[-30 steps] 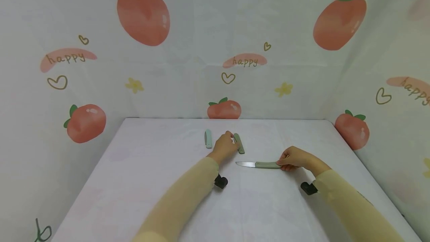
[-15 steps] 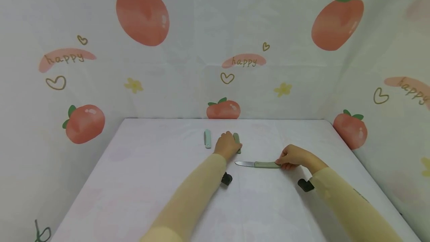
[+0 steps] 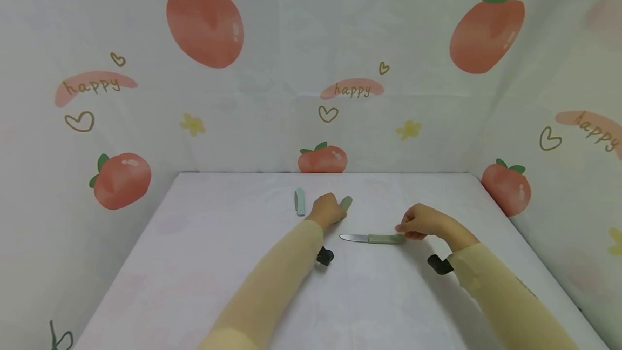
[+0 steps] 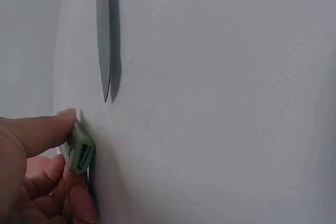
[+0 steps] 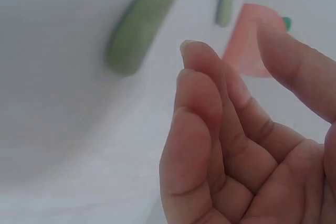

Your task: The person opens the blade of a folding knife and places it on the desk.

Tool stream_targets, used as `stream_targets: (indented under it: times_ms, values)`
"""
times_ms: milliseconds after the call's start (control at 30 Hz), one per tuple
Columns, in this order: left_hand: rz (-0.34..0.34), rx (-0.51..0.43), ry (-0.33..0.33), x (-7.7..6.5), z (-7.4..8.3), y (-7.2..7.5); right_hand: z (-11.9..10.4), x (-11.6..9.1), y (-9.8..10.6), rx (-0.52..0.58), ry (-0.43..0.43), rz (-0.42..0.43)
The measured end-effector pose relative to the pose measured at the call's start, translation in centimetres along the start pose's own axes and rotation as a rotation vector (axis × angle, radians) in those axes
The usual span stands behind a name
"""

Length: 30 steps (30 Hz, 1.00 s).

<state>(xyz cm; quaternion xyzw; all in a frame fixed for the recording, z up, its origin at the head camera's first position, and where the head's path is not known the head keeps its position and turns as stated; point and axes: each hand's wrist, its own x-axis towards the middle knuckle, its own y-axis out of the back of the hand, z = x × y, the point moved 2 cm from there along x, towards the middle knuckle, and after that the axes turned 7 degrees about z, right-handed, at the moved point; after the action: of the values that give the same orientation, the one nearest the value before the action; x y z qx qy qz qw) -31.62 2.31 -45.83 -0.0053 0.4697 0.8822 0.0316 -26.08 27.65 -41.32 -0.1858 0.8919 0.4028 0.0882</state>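
Note:
In the head view my left hand (image 3: pixel 326 209) holds a green folding knife (image 3: pixel 346 203), folded and slanting away to the right. The left wrist view shows the thumb and fingers pinching this folded knife (image 4: pixel 80 153), a dark slot in its near end. A second knife (image 3: pixel 385 239) lies unfolded on the table with a green handle, its blade (image 4: pixel 104 40) pointing left. My right hand (image 3: pixel 420 221) is close over the end of that handle. In the right wrist view its thumb and bent fingers stand apart with nothing between them, beside the handle (image 5: pixel 142 30).
A light blue folding knife (image 3: pixel 299 201) lies folded to the left of my left hand. The white table (image 3: pixel 194 263) ends at a white backdrop (image 3: pixel 272 123) printed with red fruit.
My left hand has taken hold of the folded green knife and turned it, its far end swinging right. My right hand has let go of the unfolded knife's handle and risen slightly.

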Motion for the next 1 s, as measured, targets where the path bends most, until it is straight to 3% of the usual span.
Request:
stream_targets:
  times_ms: [100,333,500,700,1000]
  values:
    - [-0.010,0.002,-0.007,-0.1,-0.3,-0.1,-0.8,-0.1,0.0,0.020,0.022,0.005]
    - [0.001,0.016,-0.097,-0.2,-1.2,-0.2,-2.4,0.4,-0.5,0.043,0.096,0.060]
    - [-0.031,-0.060,-0.120,-0.9,-1.6,-0.1,-3.3,0.7,-1.1,0.043,0.123,0.158]
    - [-0.033,-0.141,-0.190,-2.3,-1.1,0.5,-3.8,0.9,-1.8,0.066,0.131,0.263]
    - [-0.018,-0.243,-0.229,-4.0,-0.5,0.6,-4.6,1.2,-3.4,0.195,0.163,0.390]
